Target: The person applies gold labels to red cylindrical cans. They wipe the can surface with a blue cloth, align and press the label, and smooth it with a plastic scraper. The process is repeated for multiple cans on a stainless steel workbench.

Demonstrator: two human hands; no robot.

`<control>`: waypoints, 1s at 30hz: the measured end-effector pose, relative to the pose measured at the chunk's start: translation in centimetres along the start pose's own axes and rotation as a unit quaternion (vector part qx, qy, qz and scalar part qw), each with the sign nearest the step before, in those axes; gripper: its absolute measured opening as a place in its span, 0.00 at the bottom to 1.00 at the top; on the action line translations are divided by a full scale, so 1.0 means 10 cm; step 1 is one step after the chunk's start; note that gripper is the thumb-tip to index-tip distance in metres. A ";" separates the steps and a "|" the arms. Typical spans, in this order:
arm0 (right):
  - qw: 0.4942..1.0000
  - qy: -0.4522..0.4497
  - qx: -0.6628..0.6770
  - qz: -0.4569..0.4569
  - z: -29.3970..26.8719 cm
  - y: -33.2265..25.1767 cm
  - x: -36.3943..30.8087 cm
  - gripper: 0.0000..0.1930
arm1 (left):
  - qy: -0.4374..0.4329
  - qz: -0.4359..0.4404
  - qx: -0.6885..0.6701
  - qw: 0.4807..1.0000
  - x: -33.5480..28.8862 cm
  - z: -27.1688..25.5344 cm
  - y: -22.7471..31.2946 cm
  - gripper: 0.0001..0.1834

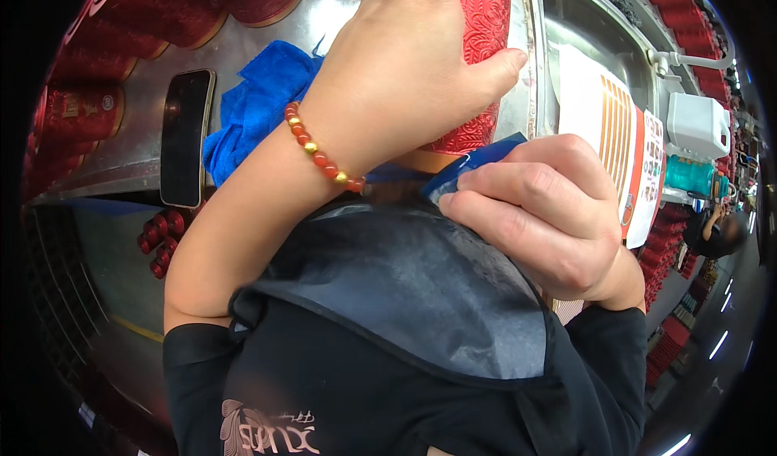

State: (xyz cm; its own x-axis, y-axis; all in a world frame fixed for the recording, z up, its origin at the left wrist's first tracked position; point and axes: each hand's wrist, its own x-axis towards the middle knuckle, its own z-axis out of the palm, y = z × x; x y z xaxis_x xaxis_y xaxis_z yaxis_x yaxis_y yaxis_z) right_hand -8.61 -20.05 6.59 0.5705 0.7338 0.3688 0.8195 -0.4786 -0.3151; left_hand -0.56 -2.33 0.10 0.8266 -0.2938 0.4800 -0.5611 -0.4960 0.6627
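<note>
A red embossed cylinder [487,11] with a gold-coloured rim lies near the counter's front edge, close to my body. My left hand [409,63], with a beaded bracelet at the wrist, lies across it; the thumb stretches over its right side and the fingertips run out of view at the top. Beside the cylinder's near end, my right hand [550,205] pinches a piece of blue cloth [494,153] between thumb and fingers. Part of that cloth is hidden behind the fingers. Another crumpled blue cloth [263,104] rests left of my left wrist.
A dark-screened phone [186,139] lies on the metal counter [247,47]. Several red canisters [162,11] line the back left. To the right are a sink [595,23], a printed white-and-orange sheet [607,124], a white jug [698,124] and a teal container [689,176]. Another person [719,231] is far right.
</note>
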 end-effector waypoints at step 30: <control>0.997 -0.003 0.058 0.052 -0.05 0.06 -0.08 0.14 | 0.017 -0.077 -0.007 0.997 0.01 0.00 0.00 0.55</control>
State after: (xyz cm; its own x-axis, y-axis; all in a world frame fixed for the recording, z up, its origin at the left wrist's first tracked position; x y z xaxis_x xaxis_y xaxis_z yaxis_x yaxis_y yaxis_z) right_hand -8.57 -21.19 6.52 0.6508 0.6869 0.3234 0.7443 -0.4930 -0.4506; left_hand -0.45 -2.39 0.15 0.9011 -0.1868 0.3912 -0.4285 -0.5209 0.7383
